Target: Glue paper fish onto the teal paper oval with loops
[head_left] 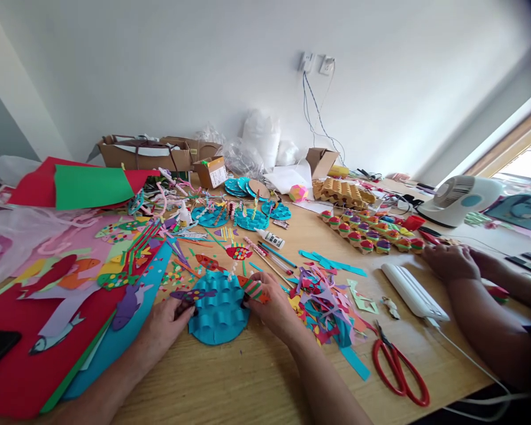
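A round blue paper craft disc (219, 321), covered in rows of curled paper strips like waves, is between my hands just above the table's near part. My left hand (170, 321) pinches its left edge, close to a purple spotted paper fish (193, 294). At its right edge the fingers of my right hand (272, 307) are closed, beside an orange paper fish with green stripes (255, 288). A red spotted paper fish (239, 252) stands above the disc's back on a twisted pale stem. Both thumbs show; the fingertips behind the disc are hidden.
Paper scraps (325, 298) and red-handled scissors (398, 366) lie to the right, near a white power bank (413, 292). Coloured sheets (48, 366) cover the left. Glue bottles (272, 238) and finished blue discs (253, 219) sit behind. Another person's hands (451, 262) rest by painted egg cartons (371, 232).
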`<state>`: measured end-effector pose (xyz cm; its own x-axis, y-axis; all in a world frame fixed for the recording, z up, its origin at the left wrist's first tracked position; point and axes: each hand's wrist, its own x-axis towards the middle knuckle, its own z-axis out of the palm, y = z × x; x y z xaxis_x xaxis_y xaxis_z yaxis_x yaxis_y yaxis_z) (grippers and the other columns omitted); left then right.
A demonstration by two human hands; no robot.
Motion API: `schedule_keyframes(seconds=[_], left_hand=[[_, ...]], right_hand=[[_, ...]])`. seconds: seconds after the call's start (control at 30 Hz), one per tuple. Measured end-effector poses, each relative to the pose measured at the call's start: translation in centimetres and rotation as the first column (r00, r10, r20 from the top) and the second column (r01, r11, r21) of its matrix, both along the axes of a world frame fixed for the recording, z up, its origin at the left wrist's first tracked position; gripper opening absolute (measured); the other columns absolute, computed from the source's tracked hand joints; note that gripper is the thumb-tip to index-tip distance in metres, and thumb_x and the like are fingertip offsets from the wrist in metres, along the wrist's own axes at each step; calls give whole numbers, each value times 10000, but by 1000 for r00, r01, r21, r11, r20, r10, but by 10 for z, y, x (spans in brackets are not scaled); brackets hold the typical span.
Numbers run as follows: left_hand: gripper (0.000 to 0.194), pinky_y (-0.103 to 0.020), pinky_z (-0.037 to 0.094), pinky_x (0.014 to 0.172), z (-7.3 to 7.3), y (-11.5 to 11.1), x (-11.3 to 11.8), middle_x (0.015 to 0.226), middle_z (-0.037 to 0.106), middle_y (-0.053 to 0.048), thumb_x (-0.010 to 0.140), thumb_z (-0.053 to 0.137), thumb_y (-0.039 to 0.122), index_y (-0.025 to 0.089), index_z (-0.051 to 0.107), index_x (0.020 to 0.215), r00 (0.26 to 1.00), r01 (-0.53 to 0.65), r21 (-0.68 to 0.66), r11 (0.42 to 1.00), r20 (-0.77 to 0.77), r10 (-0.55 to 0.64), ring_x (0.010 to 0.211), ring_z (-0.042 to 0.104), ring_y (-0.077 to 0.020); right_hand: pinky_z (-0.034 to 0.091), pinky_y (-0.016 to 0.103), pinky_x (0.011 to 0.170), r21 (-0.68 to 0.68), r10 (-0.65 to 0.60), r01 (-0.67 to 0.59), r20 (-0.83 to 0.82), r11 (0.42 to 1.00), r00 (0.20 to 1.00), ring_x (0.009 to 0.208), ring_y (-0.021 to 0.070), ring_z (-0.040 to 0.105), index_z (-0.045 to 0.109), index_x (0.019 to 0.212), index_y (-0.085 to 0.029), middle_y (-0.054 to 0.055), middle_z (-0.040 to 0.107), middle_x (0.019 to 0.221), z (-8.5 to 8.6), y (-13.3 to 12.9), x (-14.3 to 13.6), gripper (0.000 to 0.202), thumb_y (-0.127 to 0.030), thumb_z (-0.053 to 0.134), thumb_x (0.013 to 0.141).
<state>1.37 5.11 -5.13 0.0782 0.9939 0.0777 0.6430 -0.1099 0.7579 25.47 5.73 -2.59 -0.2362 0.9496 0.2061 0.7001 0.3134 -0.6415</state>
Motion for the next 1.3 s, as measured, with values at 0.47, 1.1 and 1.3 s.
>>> schedule_keyframes(seconds=[0.47,1.1,1.3], left_hand=[[156,-300,474,573,-3,1,1,620,661,-16,650,491,355,214,557,659,1000,-2,-12,1000,16,2,615,621,-212],[179,-288,464,551,-5,3,-1,613,629,-14,642,483,375,209,547,661,1000,18,-34,999,7,-18,596,606,-202],[103,-256,440,535,-3,6,0,602,608,5,668,488,295,208,539,643,996,51,-52,997,-65,-55,588,592,-177]], right_hand=[[386,298,771,8,26,-26,-22,1000,999,902,183,510,636,655,-195,30,592,916,2,-3,-1,103,-102,680,643],[384,307,792,-11,23,-23,20,1000,1000,899,181,512,639,636,-190,29,589,935,1,0,-2,97,-118,703,633],[396,291,770,-10,45,-45,-10,999,999,887,173,519,636,650,-193,29,585,927,2,-1,-1,93,-118,689,648]])
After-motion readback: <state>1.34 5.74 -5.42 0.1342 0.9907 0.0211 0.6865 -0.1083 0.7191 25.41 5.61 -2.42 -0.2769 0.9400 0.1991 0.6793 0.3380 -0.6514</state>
